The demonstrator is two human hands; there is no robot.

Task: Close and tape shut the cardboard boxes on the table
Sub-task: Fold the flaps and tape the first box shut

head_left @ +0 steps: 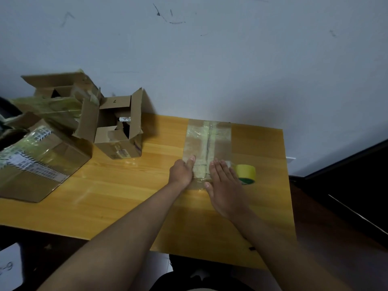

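Wooden table (130, 194) by a scuffed wall: closed flat box (207, 141) centre-right, L hand (182, 172) and R hand (223, 190) both spread flat on its near end, prob. smoothing the seam tape, yellow tape roll (246, 173) beside R fingers; open box (117, 131) waits upper left.

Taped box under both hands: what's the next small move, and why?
Probably reach the right hand to the yellow tape roll beside it. The flat box already carries tape along its seam, pressed by the left hand, while the small box stands open.
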